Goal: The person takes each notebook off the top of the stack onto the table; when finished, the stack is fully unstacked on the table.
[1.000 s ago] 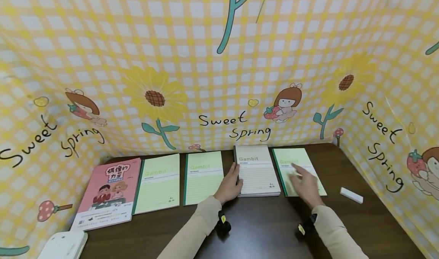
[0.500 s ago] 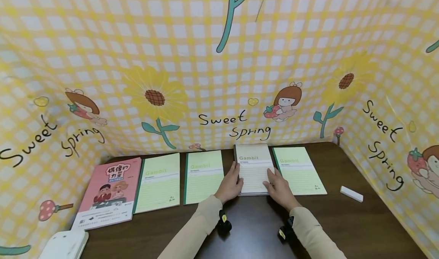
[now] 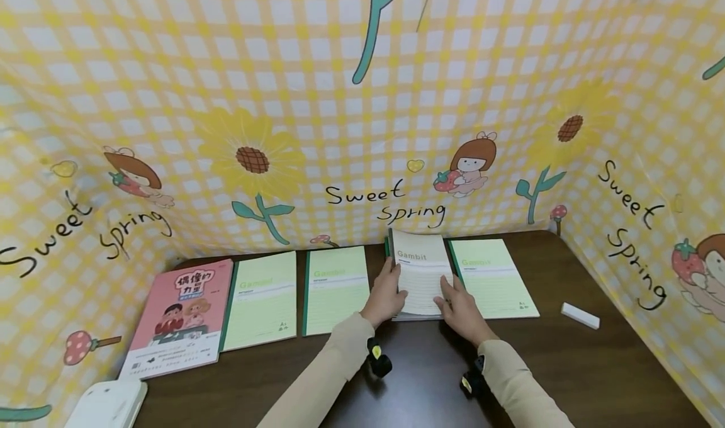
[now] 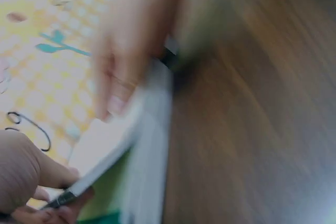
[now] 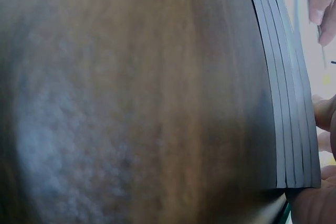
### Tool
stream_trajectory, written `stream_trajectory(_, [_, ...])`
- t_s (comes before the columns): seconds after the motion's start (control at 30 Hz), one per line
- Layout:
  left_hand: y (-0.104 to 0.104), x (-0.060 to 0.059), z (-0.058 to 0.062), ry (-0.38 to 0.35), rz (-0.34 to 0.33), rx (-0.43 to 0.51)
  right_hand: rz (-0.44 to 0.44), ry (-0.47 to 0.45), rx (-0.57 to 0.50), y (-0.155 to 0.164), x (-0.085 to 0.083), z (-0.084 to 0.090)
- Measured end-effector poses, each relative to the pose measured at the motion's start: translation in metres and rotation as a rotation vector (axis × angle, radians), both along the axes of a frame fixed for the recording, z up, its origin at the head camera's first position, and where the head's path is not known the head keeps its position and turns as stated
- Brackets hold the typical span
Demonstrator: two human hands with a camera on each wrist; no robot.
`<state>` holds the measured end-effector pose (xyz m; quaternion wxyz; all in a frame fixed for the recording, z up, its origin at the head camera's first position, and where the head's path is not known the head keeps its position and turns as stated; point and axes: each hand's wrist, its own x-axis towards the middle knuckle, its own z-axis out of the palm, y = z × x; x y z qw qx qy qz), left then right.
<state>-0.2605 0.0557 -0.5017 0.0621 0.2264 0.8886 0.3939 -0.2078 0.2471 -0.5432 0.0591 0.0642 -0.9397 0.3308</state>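
Note:
A pale-covered notebook (image 3: 420, 283) lies on top of a small stack, its left spine side raised and its cover slightly bowed. My left hand (image 3: 386, 294) pinches that spine edge; in the left wrist view the fingers (image 4: 65, 211) are under it, with a green cover showing in the gap below. My right hand (image 3: 463, 308) holds the notebook by its right edge, thumb over the cover. In the right wrist view, the page edges (image 5: 283, 93) of several stacked notebooks show beside the fingers. The right hand is blurred in the left wrist view.
Green notebooks lie on both sides: one (image 3: 495, 280) at right, two at left, the nearer (image 3: 337, 292) and the farther (image 3: 260, 302). Beyond is a pink book (image 3: 175, 321). A white device (image 3: 107, 406) sits front left, a white block (image 3: 580, 315) right. A checked cloth (image 3: 351, 132) walls the table.
My right hand has moved left from the green notebook to the stack's right edge. The left hand has lifted the top notebook's spine side a little off the stack.

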Motion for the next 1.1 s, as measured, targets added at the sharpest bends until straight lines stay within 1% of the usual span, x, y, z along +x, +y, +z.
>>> stream_trajectory(0.1, [0.002,-0.003,0.008,-0.095,0.062,-0.006,0.0,-0.005,-0.022,-0.002,0.0,0.0])
stream_trajectory(0.2, [0.005,-0.005,0.011,-0.14,0.089,-0.018,0.003,-0.01,-0.035,-0.002,0.001,0.001])
stream_trajectory(0.23, [0.005,-0.006,0.011,-0.157,0.096,-0.008,0.007,-0.01,-0.037,-0.002,0.0,0.001])
stream_trajectory(0.3, [0.003,-0.007,0.009,-0.205,0.118,0.043,0.021,-0.008,-0.033,-0.002,0.0,0.001])
stream_trajectory(0.43, [-0.002,-0.011,0.003,-0.315,0.163,0.203,0.036,0.018,-0.047,0.002,-0.001,0.0])
stream_trajectory(0.5, [-0.005,-0.013,0.001,-0.369,0.178,0.26,0.04,0.036,-0.051,0.006,-0.001,0.0])
stream_trajectory(0.6, [-0.013,-0.013,-0.002,-0.399,0.195,0.314,0.041,0.05,-0.043,0.01,0.001,0.0])
stream_trajectory(0.67, [-0.026,-0.011,-0.003,-0.415,0.216,0.348,0.053,0.06,-0.019,0.009,0.002,-0.002])
stream_trajectory(0.77, [-0.05,-0.004,-0.002,-0.423,0.233,0.386,0.058,0.091,0.025,0.006,0.002,-0.003])
stream_trajectory(0.87, [-0.08,0.011,0.001,-0.418,0.248,0.407,0.061,0.117,0.05,0.005,0.003,-0.004])
stream_trajectory(1.0, [-0.124,0.039,0.009,-0.395,0.282,0.415,0.065,0.115,0.06,0.006,0.004,-0.002])
stream_trajectory(1.1, [-0.158,0.061,0.014,-0.382,0.325,0.429,0.061,0.115,0.071,0.005,0.003,0.0])
